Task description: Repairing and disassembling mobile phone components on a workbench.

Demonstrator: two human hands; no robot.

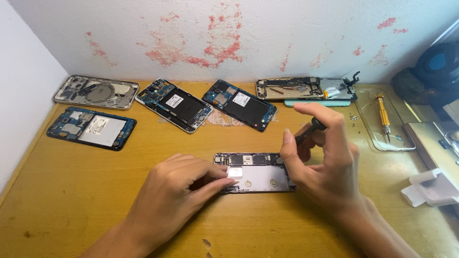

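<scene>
Right hand (322,165) pinched shut around a dark screwdriver (310,130), tip down over the right end of an opened phone (258,173) lying flat mid-table; left hand (179,188) rests on the phone's left end, fingers half-curled, fingertips pressing its edge, gripping nothing. Further back on the wooden table (71,191): four more opened phones along the wall, a fifth at the left edge (91,128). Off to the right, a clear plastic tray (382,122) holding a yellow screwdriver (382,113), and a white holder (432,188) near the table's edge.
</scene>
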